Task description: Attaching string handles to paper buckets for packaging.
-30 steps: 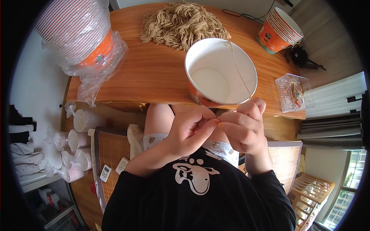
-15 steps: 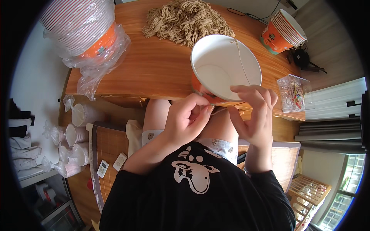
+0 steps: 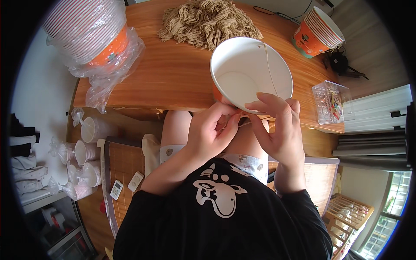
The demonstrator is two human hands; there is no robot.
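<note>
left hand [image 3: 212, 136]: grip pinching thin twine [image 3: 269, 69] | right hand [image 3: 279, 130]: grip clasping smooth round paper bowl [image 3: 251, 73]

Empty white paper bowl [image 3: 251, 71], tilted

We look through a single head-worn fisheye camera, aimed steeply down over the wearer's own chest and lap. Our left hand [image 3: 212, 136] and right hand [image 3: 279, 130] sit close beneath the lens at mid-frame, forearms entering from the lower edge. The wooden table [image 3: 173, 73] fills the upper half, farther off, its edge bowed by the lens. Toward the dark circular rim we see floor at left and a window at lower right. No second view overlaps.
</note>
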